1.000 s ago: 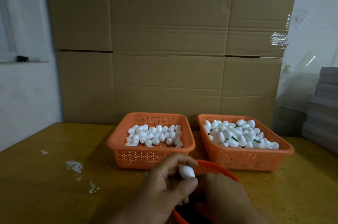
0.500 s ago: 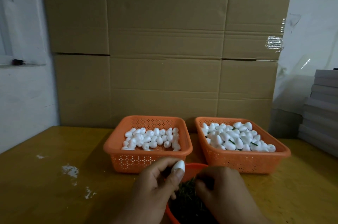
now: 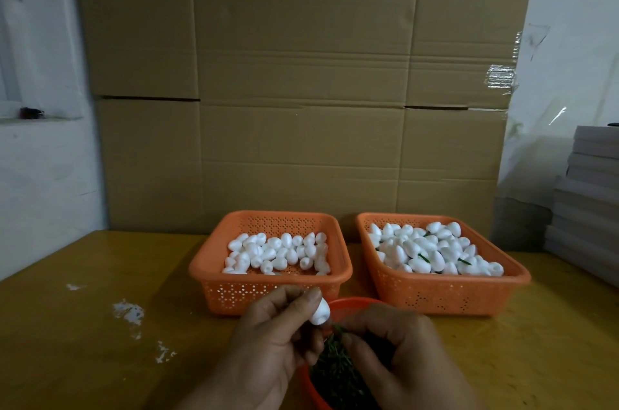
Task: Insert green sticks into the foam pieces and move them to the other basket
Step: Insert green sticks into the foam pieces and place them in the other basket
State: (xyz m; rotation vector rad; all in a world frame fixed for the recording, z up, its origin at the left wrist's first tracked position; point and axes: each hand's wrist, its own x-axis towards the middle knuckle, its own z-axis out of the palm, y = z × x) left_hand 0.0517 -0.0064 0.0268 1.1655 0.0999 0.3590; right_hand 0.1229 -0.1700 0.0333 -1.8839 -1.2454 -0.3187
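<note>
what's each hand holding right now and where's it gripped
Left hand pinches a foam piece by its upper end. Right hand pinches a green stick; where cannot be told.

Two orange perforated plastic baskets [image 3: 268,295] [image 3: 445,297], smooth, slight sheen. White egg-shaped foam pieces [image 3: 274,253], matt. Yellow-brown wooden tabletop [image 3: 83,342], worn, low gloss. Brown corrugated cardboard sheets [image 3: 301,74], matt, creased.

Round orange plastic bowl [image 3: 348,303]: mostly hidden beneath both hands, cut by bottom edge. Thin green sticks [image 3: 331,366] inside: dark, blurred tangle, uncountable. Wrists beyond frame.
</note>
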